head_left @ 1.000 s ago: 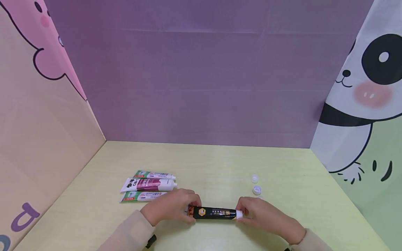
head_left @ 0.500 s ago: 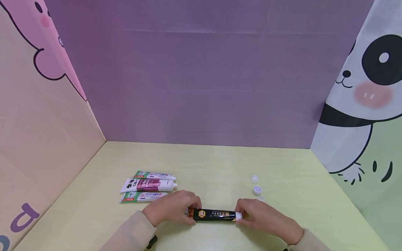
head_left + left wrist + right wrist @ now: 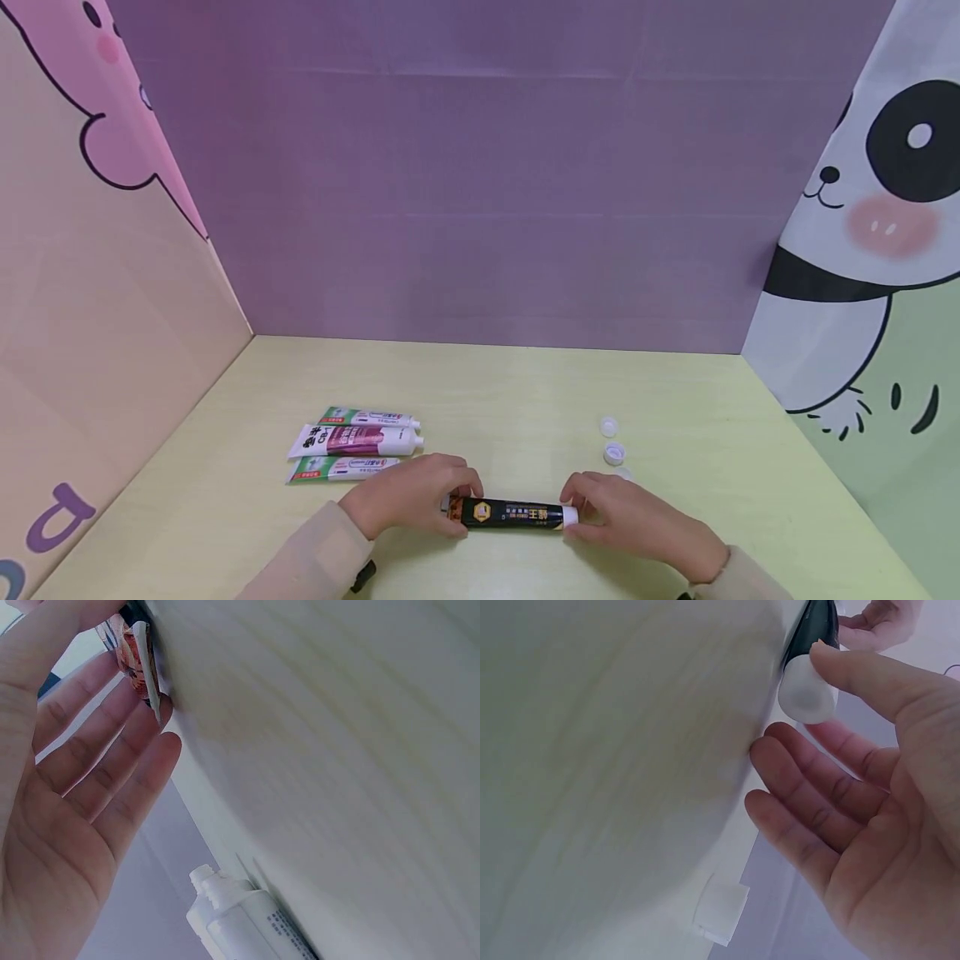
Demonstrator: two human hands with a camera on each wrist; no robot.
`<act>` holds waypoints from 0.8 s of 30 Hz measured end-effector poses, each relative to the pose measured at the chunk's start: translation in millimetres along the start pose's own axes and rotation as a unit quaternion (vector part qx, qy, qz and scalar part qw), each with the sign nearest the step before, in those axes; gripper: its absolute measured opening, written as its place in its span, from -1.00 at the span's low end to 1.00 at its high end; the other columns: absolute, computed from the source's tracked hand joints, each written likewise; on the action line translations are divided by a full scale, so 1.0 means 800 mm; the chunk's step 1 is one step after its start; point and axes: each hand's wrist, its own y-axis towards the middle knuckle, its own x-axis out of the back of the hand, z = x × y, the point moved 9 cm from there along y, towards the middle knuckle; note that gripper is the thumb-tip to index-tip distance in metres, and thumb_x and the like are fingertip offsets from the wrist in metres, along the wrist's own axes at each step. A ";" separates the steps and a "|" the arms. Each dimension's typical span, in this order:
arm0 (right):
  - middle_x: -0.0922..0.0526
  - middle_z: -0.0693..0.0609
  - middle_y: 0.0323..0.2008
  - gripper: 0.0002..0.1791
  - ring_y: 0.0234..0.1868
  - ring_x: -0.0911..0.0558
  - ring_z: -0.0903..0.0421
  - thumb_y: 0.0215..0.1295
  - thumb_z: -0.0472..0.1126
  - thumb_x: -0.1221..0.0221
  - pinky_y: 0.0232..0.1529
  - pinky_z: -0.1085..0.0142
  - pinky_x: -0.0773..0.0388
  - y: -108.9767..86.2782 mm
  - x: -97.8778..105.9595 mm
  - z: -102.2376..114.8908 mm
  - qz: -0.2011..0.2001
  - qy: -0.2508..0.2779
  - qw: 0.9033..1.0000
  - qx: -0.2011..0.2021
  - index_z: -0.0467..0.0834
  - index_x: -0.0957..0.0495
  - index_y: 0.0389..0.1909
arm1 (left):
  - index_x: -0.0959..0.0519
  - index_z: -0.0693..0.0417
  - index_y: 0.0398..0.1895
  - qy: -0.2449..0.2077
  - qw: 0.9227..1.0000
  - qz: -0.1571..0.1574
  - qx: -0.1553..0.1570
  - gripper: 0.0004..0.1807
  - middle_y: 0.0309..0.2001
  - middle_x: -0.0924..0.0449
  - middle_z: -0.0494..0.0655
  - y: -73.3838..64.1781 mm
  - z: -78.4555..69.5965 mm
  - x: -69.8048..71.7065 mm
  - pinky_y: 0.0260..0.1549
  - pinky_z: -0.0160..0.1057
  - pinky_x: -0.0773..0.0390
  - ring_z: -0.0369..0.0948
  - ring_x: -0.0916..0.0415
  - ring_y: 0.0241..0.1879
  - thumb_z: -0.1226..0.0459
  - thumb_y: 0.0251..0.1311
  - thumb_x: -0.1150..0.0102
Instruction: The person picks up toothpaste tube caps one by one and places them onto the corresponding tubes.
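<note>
A black toothpaste tube (image 3: 513, 514) with gold lettering and a white cap (image 3: 570, 517) lies crosswise between both hands, close over the table. My left hand (image 3: 420, 493) pinches its flat crimped end (image 3: 142, 664), thumb and fingers on opposite sides, while the other fingers stretch out loosely. At the other end, my right hand (image 3: 633, 521) holds the tube by the cap, thumb against it in the right wrist view. Just past my left hand lie a white-and-maroon tube (image 3: 360, 442) and two green-and-white tubes (image 3: 367, 418), their nozzles bare and pointing right.
Several loose white caps (image 3: 613, 454) lie in a column beyond my right hand, the nearest partly covered by it. The pale yellow table (image 3: 495, 383) meets a purple wall (image 3: 480, 183) at the back. Printed panels (image 3: 840, 217) stand along both sides.
The black tube's capped end and my right hand have dipped very slightly toward the near edge. Both hands keep their hold, and the other tubes and caps stay put.
</note>
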 end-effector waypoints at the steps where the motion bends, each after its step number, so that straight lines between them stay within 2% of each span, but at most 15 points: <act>1: -0.57 0.25 -0.25 -0.72 -0.23 -0.56 0.32 0.25 -0.06 -0.37 -0.17 0.31 -0.57 0.000 0.001 0.000 0.001 0.001 1.000 -0.002 -0.04 -0.54 -0.13 | -0.65 -0.06 -0.08 0.001 1.000 0.000 -0.001 -0.62 -0.26 -0.51 -0.38 0.000 0.000 0.000 -0.24 -0.44 -0.45 -0.41 -0.39 -0.34 0.12 0.01 -0.52; 6: -0.58 0.24 -0.23 -0.71 -0.21 -0.58 0.29 0.30 0.03 -0.32 -0.17 0.29 -0.58 -0.001 0.003 0.001 0.007 0.006 1.000 -0.012 -0.04 -0.55 -0.11 | -0.66 -0.05 -0.07 0.007 1.000 -0.001 -0.004 -0.61 -0.21 -0.55 -0.34 0.000 -0.001 0.001 -0.23 -0.45 -0.47 -0.42 -0.41 -0.33 0.10 0.01 -0.52; 13: -0.61 0.22 -0.18 -0.73 -0.19 -0.60 0.29 0.33 0.00 -0.30 -0.15 0.29 -0.58 0.000 0.007 0.000 0.007 0.002 1.000 -0.013 -0.05 -0.55 -0.10 | -0.67 -0.05 -0.07 -0.014 1.000 0.002 0.003 -0.63 -0.18 -0.57 -0.31 -0.001 0.000 0.006 -0.21 -0.44 -0.50 -0.40 -0.46 -0.29 0.10 0.06 -0.49; 24: -0.61 0.17 -0.20 -0.80 -0.24 -0.59 0.29 0.37 -0.05 -0.26 -0.21 0.28 -0.57 -0.006 0.024 -0.001 -0.035 -0.016 0.999 0.007 -0.05 -0.55 -0.12 | -0.68 -0.02 -0.12 -0.032 0.998 -0.038 0.024 -0.74 -0.16 -0.61 -0.26 -0.017 0.014 0.034 -0.10 -0.28 -0.55 -0.27 -0.55 -0.15 0.19 0.12 -0.41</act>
